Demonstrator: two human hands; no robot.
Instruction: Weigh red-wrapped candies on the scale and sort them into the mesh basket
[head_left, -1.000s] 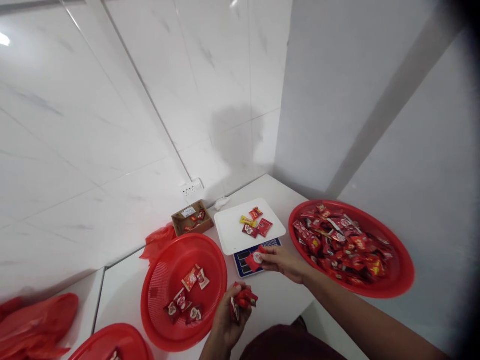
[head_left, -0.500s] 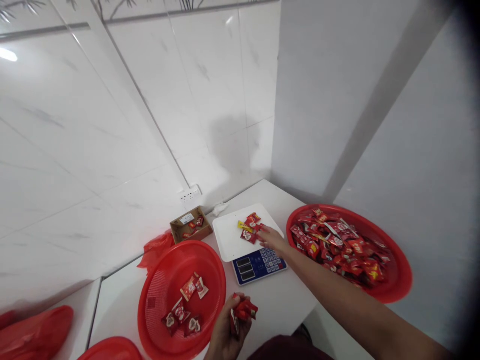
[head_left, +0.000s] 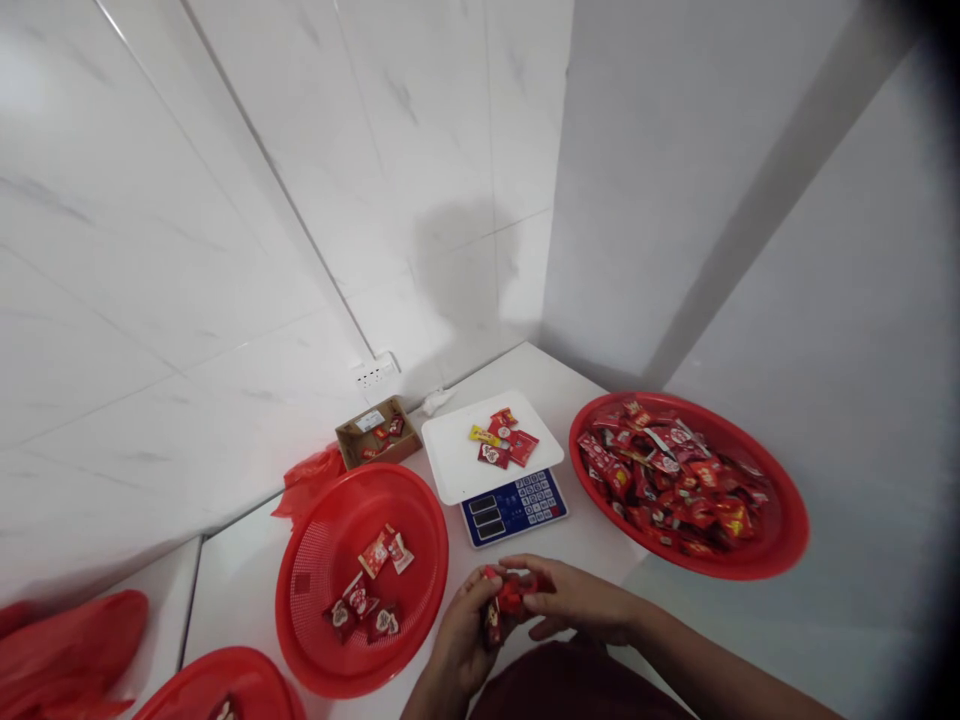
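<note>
Both hands: together low in front of the body, above the near edge of the white table [head_left: 570,380].
Left hand [head_left: 463,630]: fingers curled and clamped on a small bunch of red sweet packets [head_left: 504,598], as in the two earlier pictures.
Right hand [head_left: 577,605]: half a second ago it was stretched out over the scale tray [head_left: 454,455]; now it has drawn back and its fingertips pinch at that same bunch — closed on a packet, as far as can be seen.
Change on the tray: a second ago four packets lay there and the right hand held one just above the keypad; now the packets on the tray [head_left: 501,440] look like five, so one has most likely been set down.
Meaning: judged from this, packets go from the left hand's bunch to the tray one at a time, and the right hand is back at the bunch.
Scale [head_left: 514,505]: blue keypad and displays face the person; the reading is too small to tell.
Right basket [head_left: 772,545]: heaped with packets, well apart from both hands.
Left basket [head_left: 330,650]: a few packets on its mesh — just beside the left hand.
Cardboard box [head_left: 352,435]: against the wall behind the left basket, a few packets inside.
</note>
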